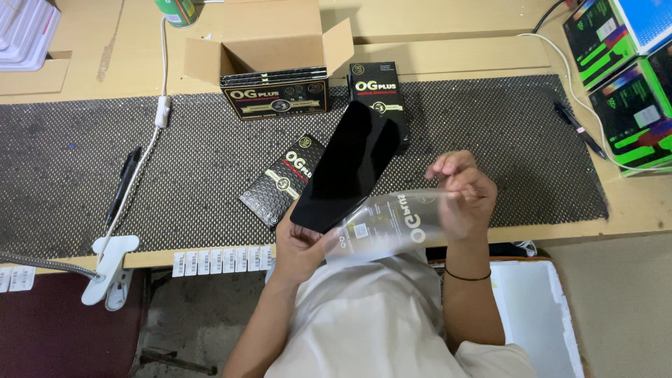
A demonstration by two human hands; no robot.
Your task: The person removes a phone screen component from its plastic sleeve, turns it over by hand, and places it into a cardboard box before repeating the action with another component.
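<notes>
Head view: a black glass sheet [346,168] is held tilted above the desk [448,56] edge, its lower end gripped by the left hand [301,245]. A clear printed film [392,224] (curled, beside the sheet's lower end) is pinched by the right hand [462,192]. Beneath lies a black packet [280,180] on the dotted mat [490,133]; an open cardboard box [276,52] is set farther back.

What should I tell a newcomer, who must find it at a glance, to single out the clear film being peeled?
Start at the dark mesh mat across the wooden bench; at its near edge, the left hand holds a black glass panel. The clear film curls off it, pinched by the right hand. It alone is see-through.
</notes>
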